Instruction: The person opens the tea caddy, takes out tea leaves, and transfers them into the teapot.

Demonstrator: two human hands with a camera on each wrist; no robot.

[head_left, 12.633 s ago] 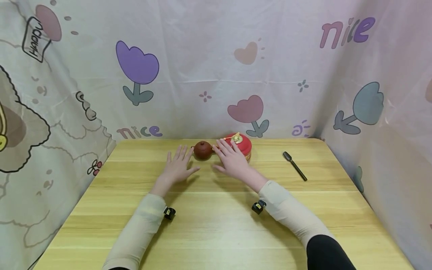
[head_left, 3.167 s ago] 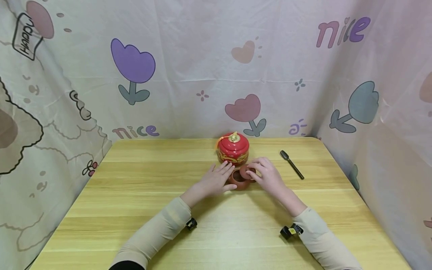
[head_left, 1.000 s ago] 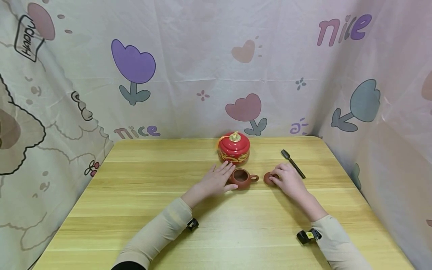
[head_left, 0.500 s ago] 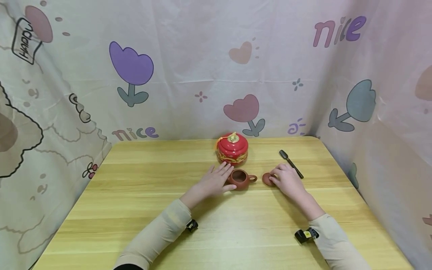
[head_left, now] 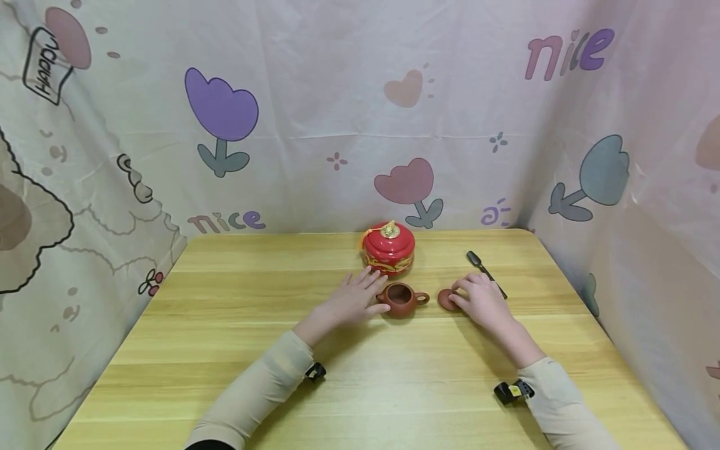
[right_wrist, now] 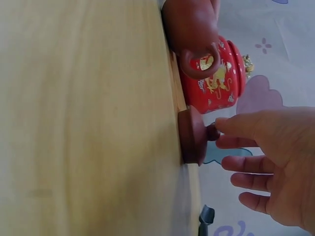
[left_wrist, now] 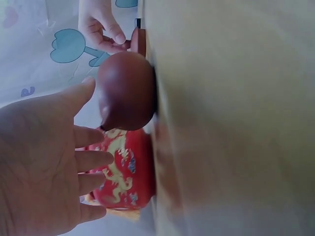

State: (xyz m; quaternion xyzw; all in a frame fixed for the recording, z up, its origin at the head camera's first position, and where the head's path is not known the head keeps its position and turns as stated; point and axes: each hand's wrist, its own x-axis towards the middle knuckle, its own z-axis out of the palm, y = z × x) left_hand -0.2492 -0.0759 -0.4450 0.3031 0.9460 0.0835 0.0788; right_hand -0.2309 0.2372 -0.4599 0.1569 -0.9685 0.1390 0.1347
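A brown clay teapot (head_left: 400, 300) stands uncovered on the table, its handle to the right and its spout to the left. Beside the spout is my left hand (head_left: 353, 300), fingers straight and spread; in the left wrist view a gap shows between the palm and the teapot. Right of the handle, the round teapot lid (head_left: 446, 300) lies knob up on the wood. My right hand (head_left: 479, 301) pinches its knob (right_wrist: 212, 132) between thumb and forefinger, the other fingers loosely bent.
Behind the teapot stands a red lidded jar (head_left: 389, 249) with gold dragon decoration and an orange tassel. A slim black scoop (head_left: 482, 267) lies behind my right hand, partly covered by it. A printed cloth (head_left: 315, 94) hangs along the table's (head_left: 253, 250) far edge.
Earlier my right hand lifted the lid off the teapot and set it down to the right. In the last half second my left hand has drawn slightly left, away from the teapot.
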